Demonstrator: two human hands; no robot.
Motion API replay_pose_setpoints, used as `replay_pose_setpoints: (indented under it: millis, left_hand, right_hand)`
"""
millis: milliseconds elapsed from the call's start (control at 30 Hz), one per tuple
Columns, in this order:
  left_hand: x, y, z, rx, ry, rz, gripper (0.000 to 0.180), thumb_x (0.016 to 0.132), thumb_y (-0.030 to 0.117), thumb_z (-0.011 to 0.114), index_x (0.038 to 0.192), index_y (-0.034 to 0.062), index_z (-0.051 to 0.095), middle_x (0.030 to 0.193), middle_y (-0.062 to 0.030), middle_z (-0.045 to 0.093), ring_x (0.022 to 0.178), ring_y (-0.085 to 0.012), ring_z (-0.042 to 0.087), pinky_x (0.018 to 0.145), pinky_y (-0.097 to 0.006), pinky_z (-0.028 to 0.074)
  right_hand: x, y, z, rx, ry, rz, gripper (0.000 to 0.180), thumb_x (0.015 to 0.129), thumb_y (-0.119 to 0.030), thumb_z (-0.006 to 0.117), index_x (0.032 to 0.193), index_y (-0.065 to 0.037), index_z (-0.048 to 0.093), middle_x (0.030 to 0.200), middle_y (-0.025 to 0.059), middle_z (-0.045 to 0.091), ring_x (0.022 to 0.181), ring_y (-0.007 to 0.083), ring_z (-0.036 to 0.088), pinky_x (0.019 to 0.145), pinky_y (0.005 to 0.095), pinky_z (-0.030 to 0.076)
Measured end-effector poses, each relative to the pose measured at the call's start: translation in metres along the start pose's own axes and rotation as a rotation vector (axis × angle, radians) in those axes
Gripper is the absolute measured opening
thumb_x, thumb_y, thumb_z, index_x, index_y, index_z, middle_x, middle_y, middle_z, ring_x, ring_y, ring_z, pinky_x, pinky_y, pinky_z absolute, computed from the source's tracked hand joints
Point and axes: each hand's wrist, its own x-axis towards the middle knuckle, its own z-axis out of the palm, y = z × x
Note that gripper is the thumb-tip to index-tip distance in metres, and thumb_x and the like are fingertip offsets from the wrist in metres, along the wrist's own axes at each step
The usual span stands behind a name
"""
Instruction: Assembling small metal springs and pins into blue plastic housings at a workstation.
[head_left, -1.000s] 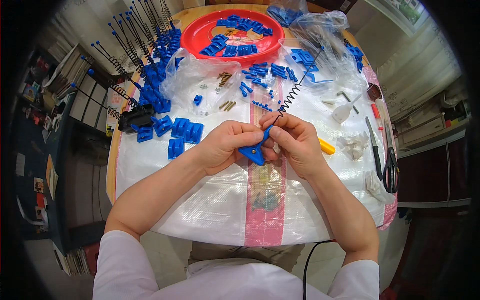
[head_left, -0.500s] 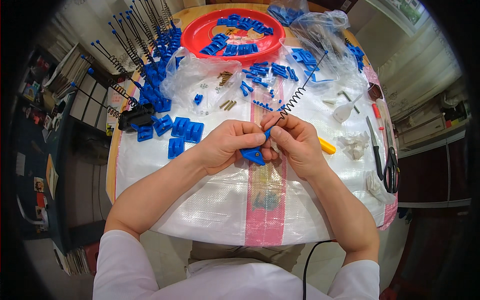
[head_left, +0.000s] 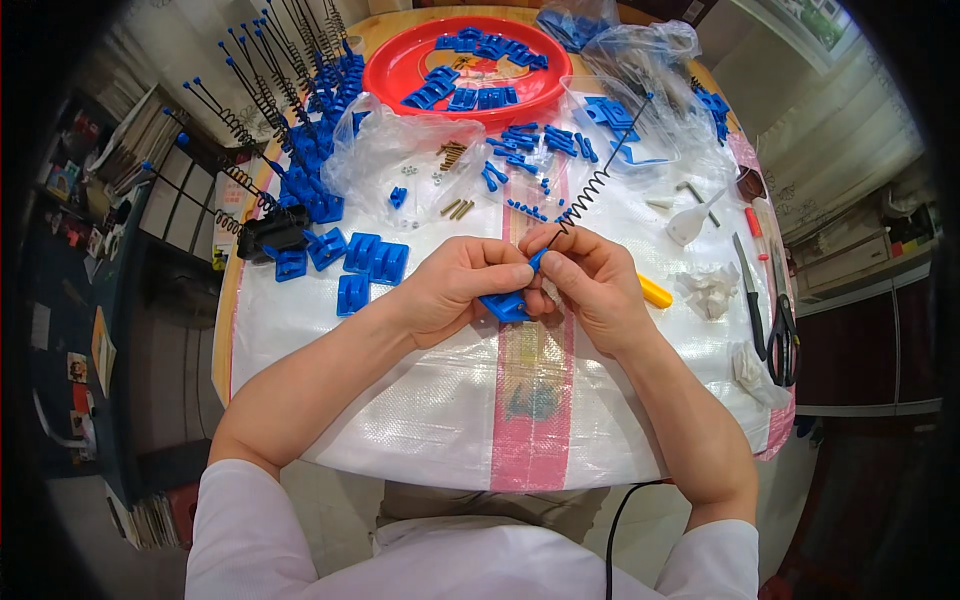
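Over the middle of the white sheet, both hands meet at a blue plastic piece. My left hand is closed on its body, thumb near the narrow blue neck. My right hand pinches that neck, where the lower end of a black coiled wire meets it. This wire slants up and to the right, with a small blue tip on top. Fingers hide the exact joint between wire and neck. Loose blue brackets lie left of my left hand. A yellow handle lies beside my right hand.
Finished-looking pieces with coiled wires stand at the far left. A red basin holds blue parts. Brass screws and small blue links lie ahead. Scissors, a knife and crumpled tissue lie right.
The blue piece has turned slightly between my hands, so less of its lower end shows. The coiled wire's tip has dropped forward a little. Both hands keep their grip.
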Motion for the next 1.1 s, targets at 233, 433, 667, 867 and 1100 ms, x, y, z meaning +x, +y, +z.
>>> replay_pose_setpoints:
  millis: [233,433,667,867,1100]
  left_hand:
    - [-0.0009,0.0045,0.0035,-0.044,0.000,-0.018,0.028,0.097,0.017,0.064,0.112,-0.0068,0.063,0.098,-0.0168,0.073,0.097,-0.0250,0.072,0.092,-0.037,0.056]
    - [-0.0002,0.0030,0.0015,-0.011,0.003,-0.022,0.028,0.097,0.017,0.064,0.112,-0.0067,0.063,0.098,-0.0162,0.073,0.096,-0.0251,0.072,0.091,-0.036,0.056]
    - [-0.0004,0.0017,0.0019,-0.011,0.018,-0.021,0.026,0.097,0.018,0.064,0.110,-0.0053,0.064,0.096,-0.0148,0.073,0.097,-0.0248,0.072,0.090,-0.035,0.057]
    - [-0.0006,0.0016,0.0012,-0.001,0.019,-0.018,0.026,0.097,0.017,0.064,0.111,-0.0048,0.064,0.096,-0.0140,0.074,0.096,-0.0235,0.072,0.089,-0.034,0.057]
    - [-0.0012,0.0022,0.0017,-0.032,0.031,-0.017,0.023,0.096,0.014,0.065,0.111,-0.0038,0.066,0.098,-0.0136,0.073,0.091,-0.0186,0.072,0.084,-0.030,0.057]
  right_hand:
    - [-0.0005,0.0000,0.0000,0.041,0.033,0.000,0.017,0.098,-0.007,0.061,0.113,0.001,0.064,0.097,0.0041,0.067,0.081,0.0074,0.063,0.074,0.0219,0.052]
    - [-0.0014,-0.0034,0.0020,0.006,0.036,0.007,0.017,0.098,-0.007,0.060,0.112,0.002,0.064,0.098,0.0040,0.067,0.080,0.0078,0.063,0.073,0.0224,0.052]
    - [-0.0003,0.0006,0.0007,0.017,0.012,-0.024,0.016,0.100,-0.008,0.060,0.112,0.002,0.063,0.096,0.0048,0.066,0.076,0.0084,0.064,0.069,0.0228,0.052]
    - [0.0002,0.0021,0.0027,0.020,0.026,-0.057,0.016,0.100,-0.009,0.060,0.112,0.001,0.063,0.092,0.0045,0.066,0.074,0.0084,0.063,0.065,0.0225,0.051]
    - [-0.0013,0.0028,-0.0040,0.092,-0.013,0.074,0.018,0.098,-0.010,0.065,0.109,0.003,0.064,0.115,0.0075,0.062,0.093,0.0108,0.063,0.081,0.0249,0.054]
